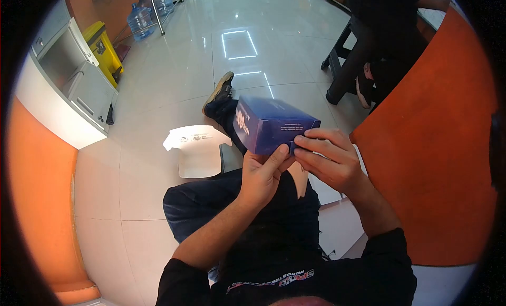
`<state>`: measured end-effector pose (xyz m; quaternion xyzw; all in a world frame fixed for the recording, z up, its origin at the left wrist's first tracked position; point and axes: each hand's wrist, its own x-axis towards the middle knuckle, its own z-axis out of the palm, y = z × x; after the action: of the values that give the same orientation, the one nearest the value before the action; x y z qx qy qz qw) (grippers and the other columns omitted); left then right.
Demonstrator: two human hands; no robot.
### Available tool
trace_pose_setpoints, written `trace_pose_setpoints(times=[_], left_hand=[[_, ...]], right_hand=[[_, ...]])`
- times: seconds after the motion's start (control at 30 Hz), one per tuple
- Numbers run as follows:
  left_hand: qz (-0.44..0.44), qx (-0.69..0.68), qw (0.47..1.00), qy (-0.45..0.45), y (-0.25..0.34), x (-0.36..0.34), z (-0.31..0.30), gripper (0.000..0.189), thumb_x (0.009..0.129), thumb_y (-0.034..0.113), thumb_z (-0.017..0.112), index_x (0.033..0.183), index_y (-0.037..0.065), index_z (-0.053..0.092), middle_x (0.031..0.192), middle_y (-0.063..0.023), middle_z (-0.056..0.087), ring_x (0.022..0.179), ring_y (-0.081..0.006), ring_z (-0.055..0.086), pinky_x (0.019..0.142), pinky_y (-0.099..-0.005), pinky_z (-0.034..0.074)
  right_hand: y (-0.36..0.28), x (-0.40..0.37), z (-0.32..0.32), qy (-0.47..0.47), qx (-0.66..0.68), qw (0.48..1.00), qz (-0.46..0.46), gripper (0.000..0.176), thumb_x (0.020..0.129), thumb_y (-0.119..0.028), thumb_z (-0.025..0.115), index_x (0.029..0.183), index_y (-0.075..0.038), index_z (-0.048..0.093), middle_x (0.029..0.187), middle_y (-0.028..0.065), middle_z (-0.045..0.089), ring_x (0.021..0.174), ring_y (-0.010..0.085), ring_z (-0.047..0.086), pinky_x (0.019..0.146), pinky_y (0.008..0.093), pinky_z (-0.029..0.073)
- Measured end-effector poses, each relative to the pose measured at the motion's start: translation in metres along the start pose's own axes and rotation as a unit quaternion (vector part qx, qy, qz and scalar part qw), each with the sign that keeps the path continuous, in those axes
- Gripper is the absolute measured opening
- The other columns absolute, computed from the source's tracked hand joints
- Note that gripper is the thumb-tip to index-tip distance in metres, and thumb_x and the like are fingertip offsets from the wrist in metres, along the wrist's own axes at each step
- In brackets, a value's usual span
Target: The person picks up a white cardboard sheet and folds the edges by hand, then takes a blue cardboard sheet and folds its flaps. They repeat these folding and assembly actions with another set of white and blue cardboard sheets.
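Observation:
A dark blue cardboard box (287, 109) with white printing is held up in front of me, over my lap. My left hand (262, 175) grips it from below at its near end, the thumb pressed on the front face. My right hand (331, 157) has its fingers on the same end, at the right side, by a small flap near the bottom edge. Both hands are closed on the box. Below the hands a tan cardboard piece (299, 178) shows in part. An open white carton (200, 161) with its lid up stands on the floor to the left.
Flat white sheets or panels (340, 227) lie on the floor at my right. An orange panel (432, 164) rises beyond them. A person in dark clothes (387, 37) sits at upper right. A cabinet (87, 90), yellow bin (103, 48) and water bottles (139, 21) stand at upper left.

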<state>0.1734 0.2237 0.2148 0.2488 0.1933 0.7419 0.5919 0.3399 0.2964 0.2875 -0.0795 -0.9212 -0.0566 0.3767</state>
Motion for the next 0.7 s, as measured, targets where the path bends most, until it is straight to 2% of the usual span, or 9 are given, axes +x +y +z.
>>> trace_pose_setpoints(times=[0.17,0.27,0.47,0.57,0.63,0.67,0.7], left_hand=[[-0.009,-0.021,1.0,0.004,0.003,-0.001,0.006,0.029,0.102,0.005,0.062,0.13,0.001,0.057,0.124,-0.014,0.067,0.114,-0.0236,0.068,0.101,-0.0393,0.059],[0.02,0.018,1.0,0.003,0.0,-0.004,0.01,0.027,0.103,0.008,0.061,0.129,0.004,0.058,0.124,-0.012,0.068,0.112,-0.0218,0.069,0.098,-0.0376,0.06],[0.037,0.05,0.998,0.009,-0.013,-0.011,0.013,0.03,0.103,0.007,0.06,0.132,0.005,0.055,0.126,-0.0122,0.066,0.116,-0.0219,0.067,0.102,-0.0388,0.058],[0.023,0.001,0.999,0.043,-0.018,-0.013,0.013,0.033,0.104,0.008,0.059,0.137,0.005,0.053,0.132,-0.0124,0.063,0.12,-0.024,0.065,0.107,-0.0409,0.055],[0.042,0.036,0.998,0.0,-0.019,-0.01,0.008,0.038,0.104,0.012,0.061,0.139,0.003,0.051,0.136,-0.0126,0.061,0.123,-0.0257,0.064,0.109,-0.0404,0.052],[0.041,0.036,0.999,0.001,-0.018,-0.008,0.005,0.038,0.104,0.012,0.061,0.139,0.003,0.051,0.136,-0.0126,0.061,0.123,-0.0257,0.064,0.109,-0.0404,0.052],[0.076,0.112,0.99,-0.031,-0.016,-0.005,0.004,0.038,0.103,0.014,0.063,0.137,0.001,0.051,0.131,-0.0116,0.062,0.121,-0.0236,0.064,0.104,-0.0365,0.052]], right_hand=[[0.007,-0.01,0.005,-0.005,0.008,1.0,-0.029,0.026,0.079,-0.008,0.082,0.105,-0.005,0.078,0.109,0.0103,0.077,0.104,0.0233,0.072,0.078,0.035,0.058],[0.008,-0.01,0.003,-0.003,0.034,0.999,-0.028,0.028,0.081,-0.008,0.082,0.108,-0.005,0.078,0.109,0.011,0.077,0.104,0.0235,0.072,0.078,0.0353,0.059],[0.007,-0.012,0.004,-0.001,0.065,0.998,-0.007,0.032,0.08,-0.008,0.082,0.111,-0.004,0.078,0.107,0.0121,0.077,0.102,0.0244,0.073,0.079,0.036,0.059],[0.007,-0.014,0.008,0.015,0.069,0.997,0.003,0.034,0.079,-0.006,0.083,0.112,-0.003,0.077,0.106,0.0127,0.077,0.098,0.0251,0.073,0.078,0.0366,0.059],[0.009,-0.015,0.009,0.027,0.079,0.996,0.012,0.035,0.078,-0.005,0.083,0.112,-0.003,0.077,0.106,0.0132,0.077,0.095,0.0253,0.074,0.077,0.0368,0.06],[0.012,-0.015,0.009,0.039,0.121,0.991,0.047,0.036,0.077,-0.004,0.083,0.112,-0.002,0.076,0.105,0.0136,0.077,0.092,0.0258,0.074,0.076,0.0364,0.06],[0.016,-0.015,0.009,0.051,0.162,0.982,0.082,0.036,0.077,-0.002,0.084,0.112,-0.001,0.075,0.105,0.0141,0.077,0.089,0.0263,0.074,0.075,0.0359,0.06]])
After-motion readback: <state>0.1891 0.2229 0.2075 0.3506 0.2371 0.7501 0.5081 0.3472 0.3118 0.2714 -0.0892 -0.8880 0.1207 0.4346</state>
